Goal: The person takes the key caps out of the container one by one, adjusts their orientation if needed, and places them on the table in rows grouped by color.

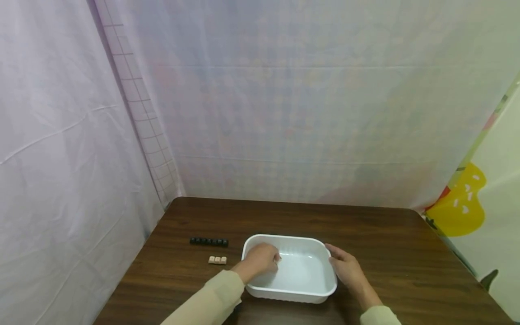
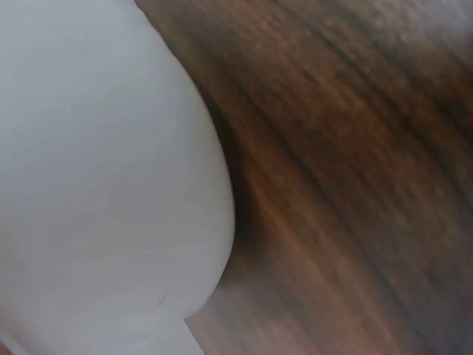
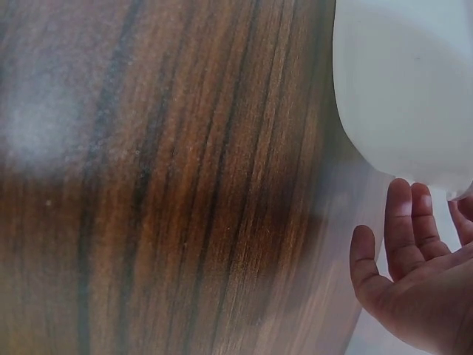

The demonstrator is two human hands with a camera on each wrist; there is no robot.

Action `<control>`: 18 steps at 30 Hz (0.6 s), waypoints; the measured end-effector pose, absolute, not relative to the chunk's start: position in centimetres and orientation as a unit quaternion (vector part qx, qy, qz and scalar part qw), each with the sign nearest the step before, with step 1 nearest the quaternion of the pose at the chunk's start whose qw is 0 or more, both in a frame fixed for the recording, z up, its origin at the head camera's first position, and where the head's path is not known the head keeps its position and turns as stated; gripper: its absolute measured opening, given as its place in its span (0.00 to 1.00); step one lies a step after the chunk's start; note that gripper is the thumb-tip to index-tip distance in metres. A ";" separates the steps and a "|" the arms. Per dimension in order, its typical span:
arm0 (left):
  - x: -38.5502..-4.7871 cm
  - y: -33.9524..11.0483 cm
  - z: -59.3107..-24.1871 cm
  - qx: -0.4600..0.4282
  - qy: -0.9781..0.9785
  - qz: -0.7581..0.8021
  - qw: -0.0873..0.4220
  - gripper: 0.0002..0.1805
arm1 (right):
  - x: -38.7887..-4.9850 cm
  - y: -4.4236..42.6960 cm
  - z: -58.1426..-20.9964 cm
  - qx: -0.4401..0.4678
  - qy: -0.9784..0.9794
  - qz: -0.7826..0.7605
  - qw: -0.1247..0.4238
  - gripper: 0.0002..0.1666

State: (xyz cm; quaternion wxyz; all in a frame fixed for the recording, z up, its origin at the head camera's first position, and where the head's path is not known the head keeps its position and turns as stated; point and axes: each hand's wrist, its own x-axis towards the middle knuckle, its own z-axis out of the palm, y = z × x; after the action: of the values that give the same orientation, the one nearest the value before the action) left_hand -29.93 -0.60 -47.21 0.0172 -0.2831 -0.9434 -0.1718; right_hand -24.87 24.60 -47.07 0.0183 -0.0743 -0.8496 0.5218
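In the head view a white rectangular dish (image 1: pixel 290 297) with rounded corners stands on the table. My left hand (image 1: pixel 262 259) reaches over its left rim into it, fingers curled, and pinches a small pale piece (image 1: pixel 279 259) whose kind is too small to tell. My right hand (image 1: pixel 347 268) grips the dish's right rim, with thumb and forefinger at the edge. Its other fingers (image 3: pixel 400 222) stretch loosely near the outer wall in the right wrist view. Only the dish's outside (image 2: pixel 126 170) and the table show in the left wrist view; the hand is hidden there.
Left of the dish lies a row of black keycaps (image 1: pixel 209 242), with a shorter row of three cream keycaps (image 1: pixel 217 260) nearer me. They sit on a dark brown wooden table (image 1: pixel 386 234). Pale curtains (image 1: pixel 284 113) hang behind and at the sides. Something partly hidden lies below my left sleeve.
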 end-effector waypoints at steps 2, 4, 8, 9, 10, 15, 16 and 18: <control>-30.0 -0.7 -47.1 -0.294 -0.938 -0.182 0.022 0.05 | -24.9 24.6 -47.0 -0.073 -0.850 0.522 0.019 0.26; -29.9 -0.8 -46.8 -0.303 -0.932 -0.198 0.025 0.02 | -24.9 24.6 -47.0 -0.072 -0.850 0.521 0.020 0.26; -30.0 -1.3 -46.2 -0.309 -0.919 -0.242 0.025 0.02 | -24.9 24.6 -47.1 -0.074 -0.849 0.522 0.018 0.26; -30.0 -1.4 -46.1 -0.307 -0.917 -0.253 0.024 0.02 | -24.9 24.6 -47.1 -0.075 -0.849 0.524 0.017 0.26; -30.1 -1.5 -46.0 -0.306 -0.915 -0.261 0.025 0.03 | -24.9 24.6 -47.1 -0.075 -0.847 0.525 0.016 0.26; -30.1 -2.2 -45.5 -0.301 -0.908 -0.288 0.048 0.09 | -24.9 24.7 -47.2 -0.077 -0.844 0.531 0.014 0.26; -30.2 -2.4 -45.4 -0.298 -0.908 -0.291 0.052 0.10 | -25.0 24.7 -47.3 -0.077 -0.843 0.533 0.014 0.26; -30.2 -2.7 -45.3 -0.291 -0.906 -0.304 0.051 0.12 | -25.0 24.7 -47.3 -0.078 -0.842 0.534 0.015 0.26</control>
State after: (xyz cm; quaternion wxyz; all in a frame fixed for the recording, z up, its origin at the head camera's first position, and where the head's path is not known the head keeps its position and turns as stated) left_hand -30.23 -2.65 -45.32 0.0514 -0.2907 -0.9058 -0.3040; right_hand -24.96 24.69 -47.30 0.0154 -0.0780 -0.8417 0.5341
